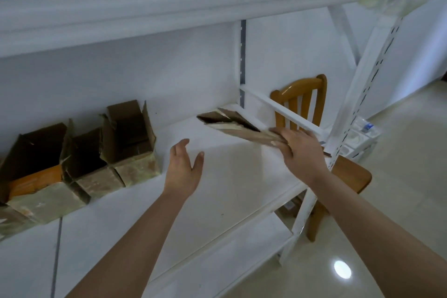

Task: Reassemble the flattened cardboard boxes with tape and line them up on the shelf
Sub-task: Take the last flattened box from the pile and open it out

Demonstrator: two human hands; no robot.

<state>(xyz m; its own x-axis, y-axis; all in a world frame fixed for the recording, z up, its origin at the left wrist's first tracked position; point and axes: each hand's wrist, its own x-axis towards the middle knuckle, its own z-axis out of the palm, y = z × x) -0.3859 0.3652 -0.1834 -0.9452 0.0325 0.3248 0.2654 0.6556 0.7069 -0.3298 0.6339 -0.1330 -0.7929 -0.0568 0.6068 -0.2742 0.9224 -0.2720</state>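
Here, three taped cardboard boxes [84,159] stand open-topped in a row against the wall on the white shelf [229,181]; the leftmost shows an orange inside, the others look dark. To their right the shelf board lies bare up to its front edge. The right hand [300,150] grips a flattened box [237,126] above the shelf's right end, its long axis running from the hand back-left toward the wall. The left hand [185,169] hovers with fingers apart, holding nothing. A wooden chair [304,99] stands just beyond the shelf frame.

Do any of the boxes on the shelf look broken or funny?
Yes. The three open cardboard boxes lined up on the left of the shelf have torn, ragged flaps and look patched with tape. The flattened cardboard box gripped by the right hand also has ripped edges. The left hand holds nothing.
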